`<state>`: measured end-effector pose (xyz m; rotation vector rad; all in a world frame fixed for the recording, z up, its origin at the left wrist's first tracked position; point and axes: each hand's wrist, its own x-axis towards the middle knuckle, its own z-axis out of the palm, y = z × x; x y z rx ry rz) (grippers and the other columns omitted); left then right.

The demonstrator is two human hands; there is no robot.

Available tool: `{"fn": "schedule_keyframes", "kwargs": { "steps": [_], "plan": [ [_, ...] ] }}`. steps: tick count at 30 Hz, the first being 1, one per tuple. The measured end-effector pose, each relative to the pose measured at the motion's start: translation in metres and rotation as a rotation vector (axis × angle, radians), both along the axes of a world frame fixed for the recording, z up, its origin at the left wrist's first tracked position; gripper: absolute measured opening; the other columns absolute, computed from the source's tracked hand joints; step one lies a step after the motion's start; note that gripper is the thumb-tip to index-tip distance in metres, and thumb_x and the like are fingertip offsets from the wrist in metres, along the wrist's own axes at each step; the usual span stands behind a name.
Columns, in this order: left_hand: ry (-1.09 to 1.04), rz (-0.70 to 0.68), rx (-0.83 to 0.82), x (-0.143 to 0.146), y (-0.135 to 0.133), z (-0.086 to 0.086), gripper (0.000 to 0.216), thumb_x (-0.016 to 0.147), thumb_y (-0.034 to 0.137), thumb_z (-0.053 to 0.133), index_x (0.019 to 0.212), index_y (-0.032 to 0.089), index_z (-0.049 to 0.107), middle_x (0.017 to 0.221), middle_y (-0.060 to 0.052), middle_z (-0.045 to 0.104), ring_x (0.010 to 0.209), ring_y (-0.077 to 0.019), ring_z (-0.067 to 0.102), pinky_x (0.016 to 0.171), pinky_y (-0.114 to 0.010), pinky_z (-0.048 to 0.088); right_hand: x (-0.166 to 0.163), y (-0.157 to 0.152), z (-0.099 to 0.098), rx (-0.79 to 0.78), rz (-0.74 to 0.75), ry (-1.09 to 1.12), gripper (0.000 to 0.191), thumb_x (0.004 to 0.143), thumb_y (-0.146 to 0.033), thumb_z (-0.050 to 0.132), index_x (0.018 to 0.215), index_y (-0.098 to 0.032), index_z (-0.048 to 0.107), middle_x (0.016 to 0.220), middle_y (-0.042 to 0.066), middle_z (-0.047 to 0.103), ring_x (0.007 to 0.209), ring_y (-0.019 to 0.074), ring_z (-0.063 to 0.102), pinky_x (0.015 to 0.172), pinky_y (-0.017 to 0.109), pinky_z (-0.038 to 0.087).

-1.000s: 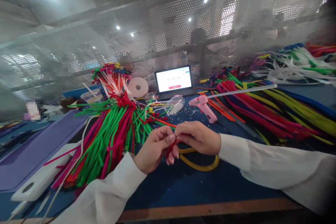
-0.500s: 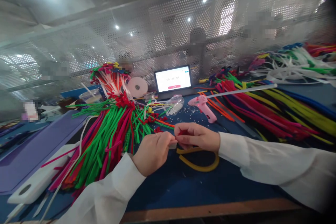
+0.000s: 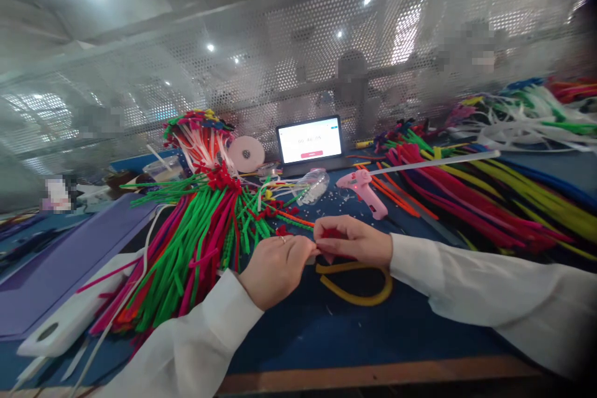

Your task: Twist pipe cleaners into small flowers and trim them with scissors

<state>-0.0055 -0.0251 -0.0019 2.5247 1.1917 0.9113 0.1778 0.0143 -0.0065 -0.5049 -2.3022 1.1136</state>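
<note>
In the middle of the head view, my left hand (image 3: pixel 280 267) and my right hand (image 3: pixel 357 241) meet at the fingertips just above the blue table. A bit of red pipe cleaner (image 3: pixel 334 237) shows inside the curled fingers of my right hand, mostly hidden by them. The left thumb and forefinger are pinched together against the right fingertips; what lies between them is too small to make out. Just below my right hand, a yellow pipe cleaner (image 3: pixel 368 300) lies bent into a loop on the table.
A pink glue gun (image 3: pixel 366 189) with a long glue stick lies beyond my right hand. Bundled green and red pipe cleaners (image 3: pixel 186 255) are at left, more pipe cleaners (image 3: pixel 457 193) at right. A tablet (image 3: pixel 310 138) stands behind, near a white power strip (image 3: pixel 60 317) at left.
The view has shifted slightly. Both hands keep their pinch at nearly the same spot, with the left fingers turned a little. Everything on the table stays in place.
</note>
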Motion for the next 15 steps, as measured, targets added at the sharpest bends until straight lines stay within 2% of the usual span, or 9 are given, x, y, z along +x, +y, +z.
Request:
{"fn": "schedule_keyframes", "kwargs": {
  "steps": [1, 2, 3, 6, 8, 9, 11, 14, 15],
  "plan": [
    [-0.026, -0.001, -0.035, 0.001, -0.001, 0.001, 0.017, 0.078, 0.030, 0.043, 0.070, 0.017, 0.050, 0.066, -0.005, 0.061, 0.067, -0.0159, 0.059, 0.061, -0.025, 0.044, -0.001, -0.001, 0.000, 0.015, -0.005, 0.010, 0.021, 0.086, -0.032, 0.032, 0.078, -0.014, 0.041, 0.062, -0.001, 0.049, 0.056, 0.0075, 0.047, 0.051, 0.019, 0.038],
    [-0.086, -0.011, -0.123, 0.002, -0.001, 0.002, 0.017, 0.078, 0.031, 0.043, 0.071, 0.017, 0.049, 0.065, -0.004, 0.061, 0.065, -0.0150, 0.059, 0.059, -0.025, 0.044, -0.001, -0.002, 0.000, 0.095, -0.036, 0.022, 0.018, 0.085, -0.030, 0.034, 0.079, -0.014, 0.042, 0.064, 0.000, 0.049, 0.057, 0.0077, 0.046, 0.052, 0.019, 0.038],
    [-0.175, -0.030, -0.252, 0.005, -0.002, 0.004, 0.017, 0.079, 0.032, 0.041, 0.072, 0.017, 0.047, 0.064, -0.003, 0.060, 0.060, -0.0139, 0.059, 0.055, -0.023, 0.044, 0.000, -0.003, 0.000, 0.229, -0.080, 0.031, 0.015, 0.084, -0.027, 0.035, 0.078, -0.015, 0.043, 0.066, 0.000, 0.050, 0.059, 0.0082, 0.046, 0.054, 0.020, 0.038],
    [-0.482, -0.163, -0.756, 0.012, -0.003, 0.008, 0.019, 0.081, 0.034, 0.036, 0.070, 0.018, 0.037, 0.053, 0.001, 0.056, 0.041, -0.0105, 0.053, 0.039, -0.019, 0.039, 0.005, -0.004, 0.005, 0.771, -0.165, 0.010, 0.012, 0.082, -0.019, 0.039, 0.076, -0.017, 0.049, 0.071, 0.002, 0.054, 0.068, 0.0119, 0.045, 0.063, 0.026, 0.036],
    [-0.547, -0.232, -0.916, 0.014, -0.003, 0.009, 0.021, 0.082, 0.035, 0.035, 0.069, 0.019, 0.034, 0.049, 0.003, 0.053, 0.036, -0.0098, 0.050, 0.034, -0.018, 0.036, 0.009, -0.003, 0.007, 0.990, -0.166, -0.018, 0.013, 0.081, -0.018, 0.041, 0.076, -0.020, 0.052, 0.074, 0.002, 0.056, 0.071, 0.0137, 0.044, 0.067, 0.030, 0.034],
    [-0.525, -0.228, -0.888, 0.014, -0.003, 0.009, 0.021, 0.082, 0.035, 0.034, 0.069, 0.018, 0.034, 0.050, 0.002, 0.054, 0.037, -0.0099, 0.051, 0.035, -0.019, 0.037, 0.009, -0.002, 0.007, 0.997, -0.172, -0.023, 0.012, 0.081, -0.019, 0.041, 0.077, -0.020, 0.053, 0.074, 0.002, 0.057, 0.071, 0.0141, 0.044, 0.067, 0.030, 0.034],
    [-0.393, -0.145, -0.625, 0.011, -0.002, 0.007, 0.019, 0.082, 0.033, 0.036, 0.071, 0.017, 0.040, 0.056, 0.000, 0.058, 0.046, -0.0110, 0.056, 0.043, -0.020, 0.042, 0.008, -0.001, 0.006, 0.812, -0.187, -0.007, 0.014, 0.081, -0.025, 0.042, 0.079, -0.018, 0.054, 0.072, 0.003, 0.056, 0.070, 0.0139, 0.045, 0.067, 0.029, 0.035],
    [-0.109, 0.007, -0.032, 0.003, -0.001, 0.003, 0.017, 0.079, 0.029, 0.042, 0.072, 0.016, 0.050, 0.065, -0.003, 0.061, 0.062, -0.0126, 0.059, 0.058, -0.022, 0.045, 0.003, 0.000, 0.002, 0.263, -0.101, 0.028, 0.028, 0.086, -0.033, 0.030, 0.080, -0.014, 0.049, 0.067, 0.003, 0.054, 0.064, 0.0114, 0.048, 0.061, 0.025, 0.039],
    [-0.043, 0.029, 0.108, 0.001, -0.001, 0.002, 0.017, 0.079, 0.028, 0.043, 0.071, 0.016, 0.052, 0.065, -0.004, 0.062, 0.065, -0.0129, 0.059, 0.060, -0.022, 0.045, 0.001, 0.000, 0.001, 0.109, -0.064, 0.043, 0.028, 0.086, -0.034, 0.028, 0.080, -0.013, 0.047, 0.065, 0.002, 0.053, 0.062, 0.0102, 0.049, 0.058, 0.023, 0.040]
  ]
}}
